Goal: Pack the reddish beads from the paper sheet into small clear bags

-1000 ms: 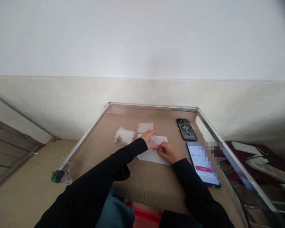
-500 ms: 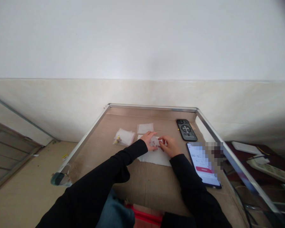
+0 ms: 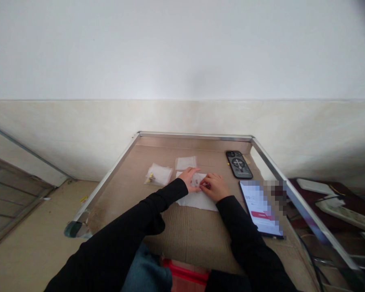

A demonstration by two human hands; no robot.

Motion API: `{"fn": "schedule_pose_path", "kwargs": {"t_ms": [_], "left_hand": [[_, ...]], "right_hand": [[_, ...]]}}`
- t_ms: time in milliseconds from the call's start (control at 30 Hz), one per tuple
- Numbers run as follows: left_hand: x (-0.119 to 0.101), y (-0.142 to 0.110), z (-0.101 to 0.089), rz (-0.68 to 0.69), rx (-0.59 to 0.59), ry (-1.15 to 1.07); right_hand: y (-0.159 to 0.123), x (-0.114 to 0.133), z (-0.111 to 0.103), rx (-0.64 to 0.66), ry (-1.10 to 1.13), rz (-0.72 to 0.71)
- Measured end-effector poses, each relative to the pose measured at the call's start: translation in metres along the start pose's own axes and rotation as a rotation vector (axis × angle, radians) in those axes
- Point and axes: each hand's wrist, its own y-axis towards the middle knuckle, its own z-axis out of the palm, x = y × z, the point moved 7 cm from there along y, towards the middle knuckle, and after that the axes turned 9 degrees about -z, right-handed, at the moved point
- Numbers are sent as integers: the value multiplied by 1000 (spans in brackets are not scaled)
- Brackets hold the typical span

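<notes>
My left hand (image 3: pixel 190 178) rests at the left of a white sheet (image 3: pixel 197 200), its thumb and fingers spread around a small translucent patch with tiny dark bits (image 3: pixel 196 181), perhaps a clear bag; I cannot tell. My right hand (image 3: pixel 215 186) is beside it on the right, its fingertips pinched on a small dark red piece (image 3: pixel 207 185) too tiny to name. Just beyond my left hand lies a flat clear plastic bag (image 3: pixel 185 162). Farther left is a small pile of clear bags (image 3: pixel 161 174) with yellowish bits at its left end.
A cardboard-covered table (image 3: pixel 182 231) has a raised metal rim (image 3: pixel 194 135). At the right lie a phone in a black case (image 3: pixel 239 164) and a phone with a lit screen (image 3: pixel 258 211), partly pixelated. Beyond the right rim, a power strip (image 3: pixel 346 215) rests on a dark surface.
My right hand's fingers have closed and curled lower over the small dark red piece, moving slightly left toward my left hand. My left hand has stayed nearly still.
</notes>
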Motion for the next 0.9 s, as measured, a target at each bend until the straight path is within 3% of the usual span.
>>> {"fn": "schedule_pose_path", "kwargs": {"t_ms": [133,333,600,900], "left_hand": [[0,0,0,-9,7,-4],[-2,-1,-1,12,21,24],[-8,-1,-6,25,-62,56],[-12,0,-32,75,-226,55]], "right_hand": [[-1,-7,-3,-28,34,40],[1,-11,-13,-196,176,88],[2,-9,-18,-219,218,75],[-3,2,-11,-67,146,1]]}}
